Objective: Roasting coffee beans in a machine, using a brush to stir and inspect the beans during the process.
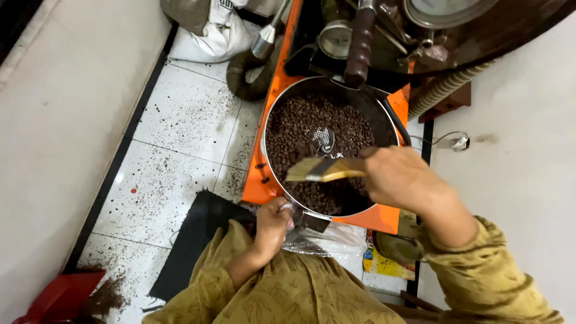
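A round metal cooling tray [268, 120] full of brown roasted coffee beans [300, 120] sits on an orange machine base [255, 186]. My right hand [399, 174] grips a flat paintbrush [321, 170] with a yellow handle, its bristles pointing left over the beans. My left hand [273, 225] is closed on the edge of a clear plastic bag [327, 240] held under the tray's front chute [312, 219]. A metal stirrer hub [324, 138] shows in the middle of the beans.
White floor tiles [180, 150] are scattered with bean bits. A black mat [192, 240] lies at my feet. A red dustpan [63, 294] with brown debris is at the lower left. White sacks [210, 33], a hose [240, 75] and roaster parts stand behind.
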